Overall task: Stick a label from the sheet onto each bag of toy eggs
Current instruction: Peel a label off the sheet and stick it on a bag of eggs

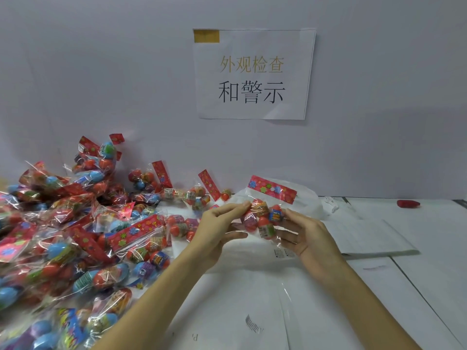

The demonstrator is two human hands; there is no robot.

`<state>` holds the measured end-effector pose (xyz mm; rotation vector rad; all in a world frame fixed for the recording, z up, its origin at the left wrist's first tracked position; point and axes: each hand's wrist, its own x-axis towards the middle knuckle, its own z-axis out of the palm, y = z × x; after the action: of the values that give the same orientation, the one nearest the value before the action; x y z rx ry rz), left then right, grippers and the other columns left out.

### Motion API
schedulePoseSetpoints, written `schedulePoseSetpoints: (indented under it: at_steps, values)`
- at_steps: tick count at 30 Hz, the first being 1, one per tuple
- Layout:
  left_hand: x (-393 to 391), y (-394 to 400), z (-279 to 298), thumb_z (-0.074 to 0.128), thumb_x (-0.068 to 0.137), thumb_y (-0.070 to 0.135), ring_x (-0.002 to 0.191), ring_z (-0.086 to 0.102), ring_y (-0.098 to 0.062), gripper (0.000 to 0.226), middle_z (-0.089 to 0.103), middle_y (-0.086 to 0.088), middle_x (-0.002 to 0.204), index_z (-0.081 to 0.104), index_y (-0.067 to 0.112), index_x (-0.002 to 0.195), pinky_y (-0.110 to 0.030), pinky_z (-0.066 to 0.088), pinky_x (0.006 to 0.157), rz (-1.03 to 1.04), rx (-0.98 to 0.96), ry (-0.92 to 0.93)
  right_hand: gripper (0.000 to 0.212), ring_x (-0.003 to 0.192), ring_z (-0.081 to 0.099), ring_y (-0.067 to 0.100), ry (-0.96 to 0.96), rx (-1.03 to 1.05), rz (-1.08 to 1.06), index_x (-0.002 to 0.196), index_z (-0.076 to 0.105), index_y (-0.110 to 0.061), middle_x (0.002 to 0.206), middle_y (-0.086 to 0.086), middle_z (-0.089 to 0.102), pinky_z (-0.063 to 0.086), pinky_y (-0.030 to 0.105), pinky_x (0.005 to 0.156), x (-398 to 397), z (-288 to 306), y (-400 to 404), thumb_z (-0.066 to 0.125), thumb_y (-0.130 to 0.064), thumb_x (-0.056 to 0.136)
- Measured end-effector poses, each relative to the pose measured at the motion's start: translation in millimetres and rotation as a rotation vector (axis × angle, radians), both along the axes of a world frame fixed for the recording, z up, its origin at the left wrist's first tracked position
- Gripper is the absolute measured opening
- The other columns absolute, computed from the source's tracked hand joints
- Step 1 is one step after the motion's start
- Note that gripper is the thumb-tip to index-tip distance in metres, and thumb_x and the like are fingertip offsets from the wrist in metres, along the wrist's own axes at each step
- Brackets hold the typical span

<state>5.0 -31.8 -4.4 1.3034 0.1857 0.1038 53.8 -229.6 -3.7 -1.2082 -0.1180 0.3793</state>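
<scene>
Both hands hold one clear bag of toy eggs [262,218] up above the table, its red flowered header strip [273,188] at the top. My left hand [217,228] pinches the bag's left side between thumb and fingers. On the bag's right side my right hand [303,236] grips with curled fingers. A white label sheet [285,253] with small printed warning labels lies on the table just below the bag. A large heap of similar egg bags [75,223] covers the left of the table.
A stack of white sheets [374,238] lies at the right. A small red object [408,203] sits by the wall at far right. A paper sign [252,74] hangs on the wall. White paper [227,311] covers the table in front.
</scene>
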Motion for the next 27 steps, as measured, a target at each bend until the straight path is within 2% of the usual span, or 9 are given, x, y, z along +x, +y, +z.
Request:
schedulePoseSetpoints:
  at_steps: [2,4,6,10,13,15,19,24,27]
  values:
    - [0.0,-5.1,-2.9,0.078,0.090,0.038,0.086,0.076,-0.015,0.031,0.080,-0.003,0.101,0.081,0.017,0.113,-0.023,0.059,0.066,0.085,0.096,-0.023,0.028,0.091,0.078,0.031,-0.036,-0.028,-0.038,0.116,0.076,-0.004,0.107,0.018,0.079,0.061,0.035,0.075,-1.0,-2.9,1.7,0.060,-0.024,0.104]
    - [0.4,-9.3,-8.7,0.079,0.089,0.043,0.094,0.073,-0.008,0.041,0.076,0.009,0.108,0.071,0.026,0.125,-0.023,0.060,0.072,0.270,0.426,-0.127,0.028,0.093,0.078,0.036,-0.126,-0.080,-0.102,0.113,0.077,-0.003,0.106,0.019,0.078,0.062,0.035,0.078,-1.9,-6.8,3.9,0.061,-0.025,0.104]
    - [2.7,-12.8,-11.8,0.073,0.093,0.050,0.101,0.070,-0.008,0.038,0.073,0.012,0.112,0.069,0.030,0.124,-0.024,0.059,0.081,0.236,0.607,-0.247,0.029,0.098,0.077,0.036,-0.223,-0.063,-0.060,0.111,0.079,-0.005,0.109,0.019,0.078,0.063,0.032,0.080,-3.9,-7.9,4.6,0.060,-0.026,0.104]
    - [0.3,-21.6,-4.3,0.064,0.096,0.057,0.107,0.073,-0.030,0.046,0.076,-0.012,0.112,0.073,0.018,0.120,-0.040,0.059,0.098,-0.034,0.254,-0.150,0.025,0.112,0.073,0.025,-0.529,-0.028,0.124,0.118,0.079,-0.013,0.121,0.007,0.076,0.059,0.031,0.093,-9.1,-6.9,6.6,0.057,-0.019,0.107]
    - [-2.4,-21.4,-3.3,0.067,0.102,0.031,0.106,0.074,-0.040,0.040,0.076,-0.021,0.112,0.061,0.005,0.132,-0.045,0.061,0.096,-0.033,-0.004,-0.144,0.028,0.107,0.070,0.013,-0.888,-0.470,-0.250,0.126,0.072,-0.023,0.117,-0.005,0.068,0.056,0.020,0.090,-6.1,-15.0,9.3,0.071,-0.016,0.099]
    - [-2.2,-17.9,-0.6,0.057,0.107,0.023,0.111,0.071,-0.045,0.036,0.074,-0.024,0.118,0.058,0.001,0.135,-0.045,0.061,0.094,-0.058,-0.124,-0.136,0.046,0.105,0.068,0.009,-0.813,-0.568,-0.342,0.137,0.061,-0.026,0.116,-0.006,0.064,0.055,0.018,0.087,-4.3,-18.9,8.8,0.076,-0.023,0.094]
    - [-1.8,-16.5,3.0,0.051,0.110,0.018,0.116,0.070,-0.042,0.032,0.070,-0.024,0.128,0.061,0.004,0.136,-0.040,0.060,0.093,-0.126,-0.185,-0.156,0.037,0.090,0.079,0.025,-0.368,-0.259,-0.003,0.137,0.061,-0.021,0.106,0.005,0.079,0.064,0.030,0.073,-2.3,-11.6,7.5,0.065,-0.028,0.101]
    - [0.6,-13.5,-3.7,0.055,0.102,-0.002,0.115,0.069,-0.043,0.033,0.069,-0.028,0.126,0.062,0.002,0.134,-0.044,0.059,0.097,-0.167,-0.054,-0.176,0.020,0.073,0.079,0.035,-0.381,-0.204,-0.009,0.121,0.069,-0.017,0.090,0.009,0.081,0.063,0.031,0.059,-3.6,-10.7,9.2,0.059,-0.013,0.105]
    - [0.7,-15.1,-3.0,0.058,0.101,0.002,0.117,0.069,-0.042,0.035,0.069,-0.025,0.127,0.061,0.006,0.135,-0.046,0.058,0.100,-0.168,0.013,-0.158,0.018,0.073,0.079,0.035,-0.392,-0.205,-0.038,0.116,0.071,-0.012,0.089,0.010,0.081,0.063,0.032,0.058,-3.7,-9.9,6.7,0.059,-0.007,0.104]
